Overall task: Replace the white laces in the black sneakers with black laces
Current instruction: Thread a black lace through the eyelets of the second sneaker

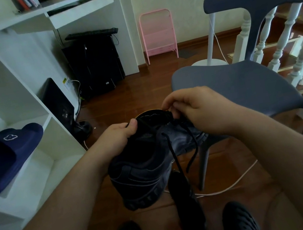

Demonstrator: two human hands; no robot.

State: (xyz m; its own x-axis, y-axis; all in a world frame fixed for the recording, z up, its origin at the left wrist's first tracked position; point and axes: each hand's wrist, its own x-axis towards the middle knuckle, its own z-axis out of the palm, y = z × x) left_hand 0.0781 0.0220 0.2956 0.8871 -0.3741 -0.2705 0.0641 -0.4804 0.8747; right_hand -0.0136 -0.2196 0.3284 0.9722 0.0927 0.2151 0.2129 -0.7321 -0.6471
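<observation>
Sneaker (142, 169) hanging mid-air above the floor: left hand (116, 139) gripping its collar, right hand (196, 109) pinching black lace (175, 157) near the eyelets. Lace looking limp; best pinched at the tip.

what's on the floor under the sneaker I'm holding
Under the held sneaker lies another dark shoe on the wooden floor, a white cable beside it. Its front end is hidden.

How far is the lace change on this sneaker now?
Done, it seems: no white lace shows on the held sneaker, and a black lace already hangs from it. In hand: the left hand holds the shoe while the right hand pinches the lace near the top. Left: finishing and tying. A second shoe lies below; its laces cannot be made out.
</observation>
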